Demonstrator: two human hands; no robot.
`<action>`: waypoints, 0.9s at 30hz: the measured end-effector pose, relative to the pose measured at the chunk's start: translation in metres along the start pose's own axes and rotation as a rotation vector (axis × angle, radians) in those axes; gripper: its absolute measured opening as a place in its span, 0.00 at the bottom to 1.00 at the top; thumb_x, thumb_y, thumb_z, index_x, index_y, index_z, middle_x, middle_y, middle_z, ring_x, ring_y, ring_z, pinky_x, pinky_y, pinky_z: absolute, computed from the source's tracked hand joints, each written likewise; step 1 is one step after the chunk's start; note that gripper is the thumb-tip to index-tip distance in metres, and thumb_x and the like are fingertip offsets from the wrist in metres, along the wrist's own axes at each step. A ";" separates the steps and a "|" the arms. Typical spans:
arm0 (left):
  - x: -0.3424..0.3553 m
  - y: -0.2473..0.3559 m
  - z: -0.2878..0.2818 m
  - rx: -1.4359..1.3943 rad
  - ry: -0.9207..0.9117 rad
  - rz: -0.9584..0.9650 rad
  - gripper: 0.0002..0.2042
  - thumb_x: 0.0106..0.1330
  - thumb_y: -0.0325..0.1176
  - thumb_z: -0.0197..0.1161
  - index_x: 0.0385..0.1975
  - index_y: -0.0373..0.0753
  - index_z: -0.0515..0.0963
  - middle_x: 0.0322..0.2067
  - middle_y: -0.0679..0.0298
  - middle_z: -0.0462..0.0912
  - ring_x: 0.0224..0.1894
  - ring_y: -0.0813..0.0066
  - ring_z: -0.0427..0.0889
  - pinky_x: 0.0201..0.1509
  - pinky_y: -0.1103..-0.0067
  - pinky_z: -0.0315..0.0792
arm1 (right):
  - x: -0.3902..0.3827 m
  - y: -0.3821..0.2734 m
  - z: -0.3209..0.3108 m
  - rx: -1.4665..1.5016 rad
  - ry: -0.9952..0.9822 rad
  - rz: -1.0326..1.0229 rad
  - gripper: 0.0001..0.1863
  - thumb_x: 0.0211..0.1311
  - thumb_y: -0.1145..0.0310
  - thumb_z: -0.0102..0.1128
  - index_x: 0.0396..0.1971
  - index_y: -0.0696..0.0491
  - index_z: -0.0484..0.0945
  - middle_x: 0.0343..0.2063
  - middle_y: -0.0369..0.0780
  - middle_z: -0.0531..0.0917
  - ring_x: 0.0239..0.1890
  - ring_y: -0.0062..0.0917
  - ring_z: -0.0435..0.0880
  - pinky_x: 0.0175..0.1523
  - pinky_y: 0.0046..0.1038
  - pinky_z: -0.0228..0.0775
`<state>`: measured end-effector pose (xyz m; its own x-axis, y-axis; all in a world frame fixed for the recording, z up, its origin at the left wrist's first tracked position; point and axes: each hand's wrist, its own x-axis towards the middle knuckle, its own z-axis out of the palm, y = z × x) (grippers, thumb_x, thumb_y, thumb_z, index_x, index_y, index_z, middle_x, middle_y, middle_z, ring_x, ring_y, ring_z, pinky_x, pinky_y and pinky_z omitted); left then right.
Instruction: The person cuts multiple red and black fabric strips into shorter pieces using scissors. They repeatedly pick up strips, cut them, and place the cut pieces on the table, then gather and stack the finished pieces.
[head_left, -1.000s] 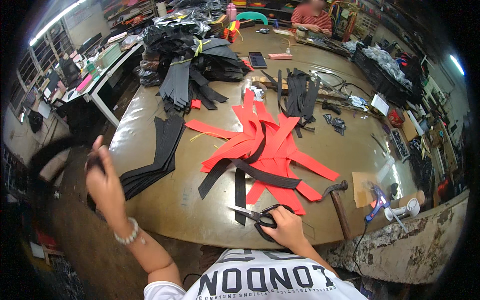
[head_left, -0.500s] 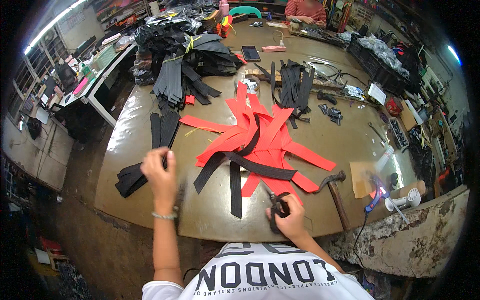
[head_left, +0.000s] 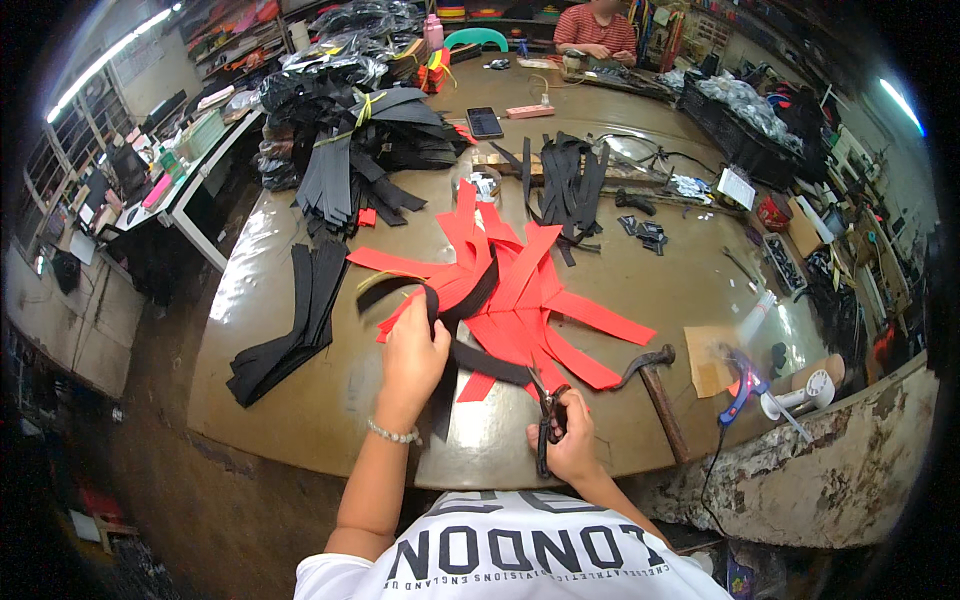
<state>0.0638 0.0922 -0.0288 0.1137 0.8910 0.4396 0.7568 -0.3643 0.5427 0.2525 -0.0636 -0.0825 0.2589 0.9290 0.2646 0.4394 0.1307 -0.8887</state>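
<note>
Since the earlier frame, our left hand [head_left: 413, 352] has crossed from the black bundle [head_left: 292, 343] at left to mid-frame, closing around black strips [head_left: 490, 364] draped over red straps [head_left: 515, 298], apparently to steady them. Our right hand [head_left: 572, 440], lower centre, grasps the scissors [head_left: 547, 404] so their blades point away from us.

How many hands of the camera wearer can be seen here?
2: the left hand touches black strips over the red strips; the right hand holds scissors near the front edge of the table.
</note>
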 end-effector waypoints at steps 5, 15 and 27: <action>0.003 0.013 -0.003 0.146 -0.208 0.008 0.11 0.54 0.33 0.61 0.31 0.31 0.77 0.34 0.50 0.79 0.41 0.51 0.79 0.41 0.59 0.73 | 0.002 0.001 0.002 -0.006 0.033 -0.111 0.22 0.41 0.70 0.74 0.34 0.57 0.70 0.27 0.37 0.69 0.22 0.20 0.66 0.28 0.24 0.61; 0.016 -0.006 -0.011 -0.345 -0.167 -0.188 0.13 0.62 0.38 0.65 0.27 0.31 0.79 0.30 0.56 0.82 0.31 0.66 0.83 0.33 0.69 0.74 | 0.002 -0.013 -0.001 -0.045 0.086 -0.130 0.24 0.46 0.64 0.71 0.38 0.59 0.69 0.29 0.42 0.69 0.29 0.30 0.70 0.37 0.31 0.65; -0.057 0.020 0.020 -1.828 0.075 -0.588 0.13 0.71 0.31 0.52 0.52 0.35 0.69 0.47 0.59 0.79 0.46 0.69 0.81 0.53 0.71 0.76 | 0.024 -0.069 -0.015 -0.519 -0.218 0.061 0.33 0.48 0.45 0.69 0.39 0.59 0.71 0.37 0.47 0.76 0.43 0.44 0.77 0.44 0.42 0.71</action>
<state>0.0848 0.0394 -0.0575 0.0719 0.9960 -0.0535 -0.8168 0.0896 0.5699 0.2409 -0.0549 -0.0091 0.1380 0.9867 0.0859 0.8086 -0.0621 -0.5851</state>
